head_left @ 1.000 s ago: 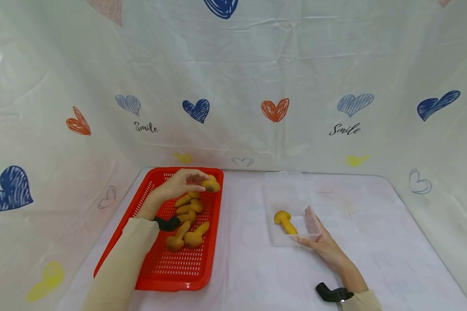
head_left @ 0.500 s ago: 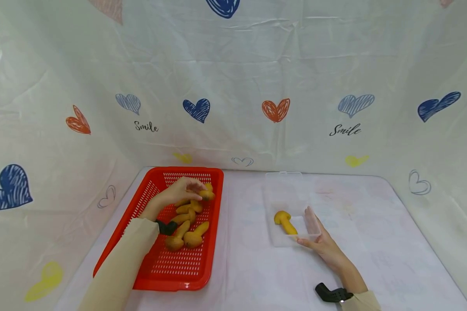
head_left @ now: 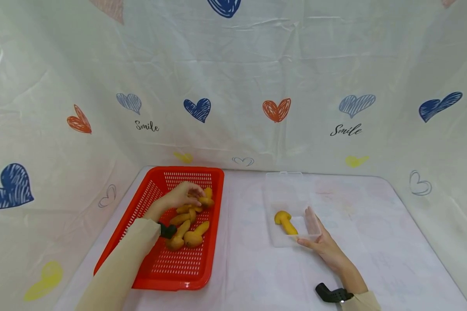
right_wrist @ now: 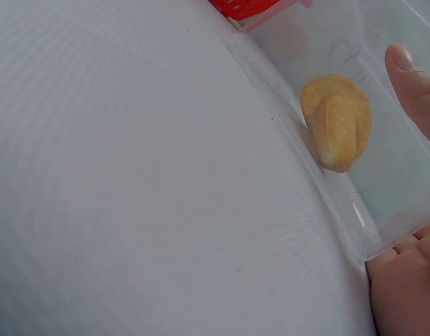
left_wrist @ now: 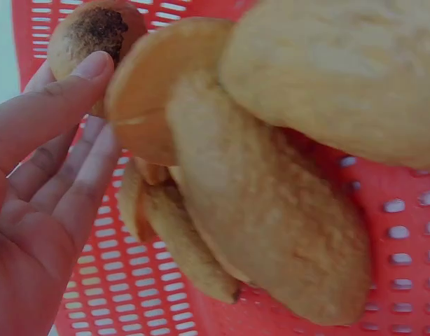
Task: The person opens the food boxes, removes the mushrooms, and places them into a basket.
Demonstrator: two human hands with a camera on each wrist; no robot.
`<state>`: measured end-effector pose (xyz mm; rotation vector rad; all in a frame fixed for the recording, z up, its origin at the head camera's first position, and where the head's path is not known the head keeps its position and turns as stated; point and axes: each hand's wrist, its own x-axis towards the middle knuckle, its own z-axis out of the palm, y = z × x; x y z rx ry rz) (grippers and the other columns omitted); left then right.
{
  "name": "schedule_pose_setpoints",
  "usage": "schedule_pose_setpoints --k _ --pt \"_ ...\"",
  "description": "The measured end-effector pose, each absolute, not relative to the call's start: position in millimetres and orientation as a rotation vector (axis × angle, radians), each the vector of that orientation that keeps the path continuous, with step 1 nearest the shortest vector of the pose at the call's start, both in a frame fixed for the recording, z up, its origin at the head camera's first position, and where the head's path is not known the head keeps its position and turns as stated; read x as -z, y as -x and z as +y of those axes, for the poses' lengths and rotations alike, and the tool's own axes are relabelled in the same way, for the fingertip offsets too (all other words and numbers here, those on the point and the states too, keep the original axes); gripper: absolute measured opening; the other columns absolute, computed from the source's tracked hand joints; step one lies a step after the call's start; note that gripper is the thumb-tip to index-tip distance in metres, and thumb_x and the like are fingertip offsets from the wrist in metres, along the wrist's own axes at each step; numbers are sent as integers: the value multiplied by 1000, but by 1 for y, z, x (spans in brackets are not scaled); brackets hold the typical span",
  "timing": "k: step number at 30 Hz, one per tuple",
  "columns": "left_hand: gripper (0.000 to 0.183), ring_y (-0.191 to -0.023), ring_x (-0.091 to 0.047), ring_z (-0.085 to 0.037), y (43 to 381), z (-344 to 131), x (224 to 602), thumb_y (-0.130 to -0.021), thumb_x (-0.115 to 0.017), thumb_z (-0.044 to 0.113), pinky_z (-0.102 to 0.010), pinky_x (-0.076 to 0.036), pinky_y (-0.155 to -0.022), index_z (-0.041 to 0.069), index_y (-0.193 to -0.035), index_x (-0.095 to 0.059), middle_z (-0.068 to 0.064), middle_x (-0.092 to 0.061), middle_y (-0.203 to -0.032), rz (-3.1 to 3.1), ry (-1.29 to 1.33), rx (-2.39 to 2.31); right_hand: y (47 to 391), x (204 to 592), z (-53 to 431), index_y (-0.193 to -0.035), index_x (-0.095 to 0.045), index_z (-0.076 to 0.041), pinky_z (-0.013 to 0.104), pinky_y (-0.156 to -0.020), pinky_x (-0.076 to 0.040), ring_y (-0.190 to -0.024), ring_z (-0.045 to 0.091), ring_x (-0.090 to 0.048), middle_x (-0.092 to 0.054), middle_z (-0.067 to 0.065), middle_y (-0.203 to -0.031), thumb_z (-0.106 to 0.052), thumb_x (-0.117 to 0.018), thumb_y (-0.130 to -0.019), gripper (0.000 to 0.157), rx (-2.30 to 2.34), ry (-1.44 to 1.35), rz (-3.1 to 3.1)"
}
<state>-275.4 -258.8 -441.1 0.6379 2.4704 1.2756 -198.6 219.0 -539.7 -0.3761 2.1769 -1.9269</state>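
Note:
My left hand point(head_left: 184, 195) is down in the red plastic basket point(head_left: 177, 283), its thumb and fingers pinching a yellow-brown mushroom point(head_left: 206, 202). The left wrist view shows the thumb on this mushroom's rounded end point(left_wrist: 96, 38), which has a dark patch, with the fingers behind. Several other mushrooms point(head_left: 194, 237) lie close by in the basket, some partly hidden by the hand. On the right, a clear plastic box point(head_left: 277, 239) contains one yellow mushroom point(head_left: 284, 220). My right hand point(head_left: 324, 246) holds the box at its near right corner, fingers along the side, thumb at the front.
A white cloth point(head_left: 249, 268) covers the table. The box's clear lid point(head_left: 284, 185) lies folded back behind it. A white curtain with printed hearts point(head_left: 276, 110) hangs behind and along both sides. A black device point(head_left: 332, 293) sits on the right wrist.
My left hand has lowered into the basket, and the pinched mushroom has come down with it. The right hand and the box have stayed in place.

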Motion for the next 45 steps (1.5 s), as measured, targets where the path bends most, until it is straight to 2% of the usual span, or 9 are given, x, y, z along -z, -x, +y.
schedule_pose_setpoints --k 11,18,28,36,45 --pt "20 -104 -66 -35 277 -265 444 -89 -70 -6 -44 -54 -92 -7 -109 -71 -18 -71 -108 2497 -659 -1250 199 540 220 -162 -1 -20 65 -113 8 -149 35 9 5 12 -166 -1 -73 -89 105 1932 395 2176" --pt "24 -103 -68 -35 276 -267 436 -87 -74 -3 -39 -56 -90 -7 -111 -71 -19 -71 -109 2517 -708 -1248 199 541 220 -162 -2 -21 66 -112 8 -149 36 9 4 12 -166 -2 -73 -89 104 1924 396 2183" --pt "35 -111 -64 -37 277 -261 407 -88 -74 1 -33 -55 -90 -6 -122 -66 -23 -68 -118 2516 -668 -1306 199 542 221 -162 -2 -25 67 -112 6 -150 35 8 3 11 -167 -3 -73 -89 104 1911 404 2195" --pt "36 -115 -63 -32 281 -235 378 -88 -76 7 -33 -54 -92 -2 -122 -68 -22 -66 -123 2468 -704 -1352 199 544 222 -162 -2 -22 65 -113 7 -149 35 9 4 12 -166 -2 -73 -89 104 1920 400 2183" --pt "33 -115 -64 -26 285 -179 351 -90 -74 5 -34 -55 -92 2 -123 -69 -9 -69 -121 2374 -861 -1295 199 543 222 -162 -2 -21 66 -113 7 -150 35 9 3 12 -167 -3 -74 -89 104 1913 400 2195"
